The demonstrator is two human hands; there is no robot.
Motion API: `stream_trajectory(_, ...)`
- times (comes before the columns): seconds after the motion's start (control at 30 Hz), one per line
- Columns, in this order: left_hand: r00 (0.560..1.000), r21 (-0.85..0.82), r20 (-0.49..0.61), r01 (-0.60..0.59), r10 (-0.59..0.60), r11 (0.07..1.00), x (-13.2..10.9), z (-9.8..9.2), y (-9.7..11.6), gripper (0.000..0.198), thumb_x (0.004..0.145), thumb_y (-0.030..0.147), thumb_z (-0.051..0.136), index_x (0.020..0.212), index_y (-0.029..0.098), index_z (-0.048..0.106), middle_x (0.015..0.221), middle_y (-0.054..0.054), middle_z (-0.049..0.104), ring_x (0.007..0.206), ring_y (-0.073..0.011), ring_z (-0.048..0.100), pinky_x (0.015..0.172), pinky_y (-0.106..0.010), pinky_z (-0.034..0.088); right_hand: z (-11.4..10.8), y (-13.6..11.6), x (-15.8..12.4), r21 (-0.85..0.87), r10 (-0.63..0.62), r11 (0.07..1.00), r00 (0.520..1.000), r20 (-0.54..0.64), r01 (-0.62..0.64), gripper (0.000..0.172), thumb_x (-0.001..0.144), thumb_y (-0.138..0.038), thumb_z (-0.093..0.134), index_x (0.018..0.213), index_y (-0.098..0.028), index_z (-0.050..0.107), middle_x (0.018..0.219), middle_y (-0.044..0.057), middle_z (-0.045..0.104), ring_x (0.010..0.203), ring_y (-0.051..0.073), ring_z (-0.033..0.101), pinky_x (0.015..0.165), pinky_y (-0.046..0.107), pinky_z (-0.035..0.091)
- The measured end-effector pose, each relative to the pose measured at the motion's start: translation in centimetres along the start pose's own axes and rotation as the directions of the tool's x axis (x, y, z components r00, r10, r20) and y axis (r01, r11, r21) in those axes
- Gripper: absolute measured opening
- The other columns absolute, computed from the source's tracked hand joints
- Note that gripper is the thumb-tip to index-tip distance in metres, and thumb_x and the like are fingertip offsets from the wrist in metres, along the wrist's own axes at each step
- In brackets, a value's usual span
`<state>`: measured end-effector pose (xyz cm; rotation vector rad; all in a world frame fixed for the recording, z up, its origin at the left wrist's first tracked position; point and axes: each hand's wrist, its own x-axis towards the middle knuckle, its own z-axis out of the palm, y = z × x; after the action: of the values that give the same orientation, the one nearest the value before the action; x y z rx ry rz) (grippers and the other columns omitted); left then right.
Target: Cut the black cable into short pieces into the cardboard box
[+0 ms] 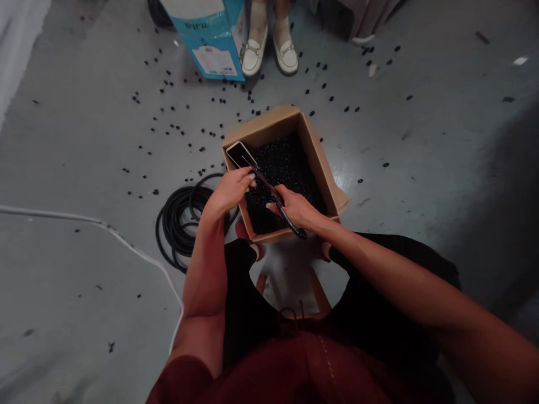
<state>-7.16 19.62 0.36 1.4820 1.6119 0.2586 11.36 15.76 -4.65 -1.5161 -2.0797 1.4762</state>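
Observation:
My right hand (292,206) is closed around dark, long-handled shears (272,188). Their curved handle end points back towards me, and the narrow tip points up and left. Beside the tip, my left hand (231,189) is closed with its fingertips pinched together; what they hold is hidden. Both hands are over an open cardboard box (315,151) filled with small black pieces (286,163). A small open container (236,152) with a pale rim leans in its upper left corner. From a coil of black hose (177,224), a loop passes behind my left hand.
Small black rings (202,149) lie scattered over the grey floor. A blue carton (210,39) stands ahead, next to another person's white shoes (286,56). A white cable (138,252) crosses the floor at left. My legs are on either side of a low stool (314,320).

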Motion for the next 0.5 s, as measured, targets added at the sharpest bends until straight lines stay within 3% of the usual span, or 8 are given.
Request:
stream_trajectory(0.17, 1.000, 0.002, -0.008, -0.024, 0.024, 1.000, -0.16, -0.04, 0.09, 0.025, 0.087, 0.025, 0.043, 0.093, 0.011, 0.064, 0.081, -0.005, 0.064, 0.072, -0.0107, 0.056, 0.070, -0.023, 0.047, -0.20, 0.23, 0.14, 0.033, 0.022, 0.999, 0.999, -0.025, -0.021, 0.029, 0.082, -0.026, 0.050, 0.110, -0.020, 0.053, 0.094, 0.005, 0.065, 0.080, 0.021, 0.058, 0.068, 0.028, 0.040)
stream_trajectory(0.33, 1.000, -0.007, 0.010, -0.023, 0.023, 1.000, -0.36, -0.12, 0.09, 0.023, 0.088, 0.028, 0.044, 0.087, 0.014, 0.061, 0.077, -0.003, 0.062, 0.069, -0.0107, 0.055, 0.069, -0.023, 0.046, 0.00, 0.87, 0.46, 0.098, -0.057, 0.993, 0.996, -0.061, 0.063, 0.034, 0.087, -0.032, 0.049, 0.117, -0.019, 0.053, 0.106, 0.008, 0.066, 0.093, 0.023, 0.060, 0.080, 0.031, 0.043)
stream_trajectory(0.5, 0.999, 0.043, 0.030, -0.043, 0.041, 0.998, -0.42, -0.31, 0.00, 0.023, 0.088, 0.027, 0.040, 0.074, 0.016, 0.054, 0.070, -0.001, 0.058, 0.063, -0.0098, 0.050, 0.066, -0.023, 0.041, 0.08, 0.76, 0.31, 0.110, -0.051, 0.992, 0.997, -0.061, 0.057, 0.034, 0.090, -0.041, 0.048, 0.116, -0.019, 0.054, 0.108, 0.009, 0.067, 0.095, 0.023, 0.062, 0.080, 0.031, 0.044)
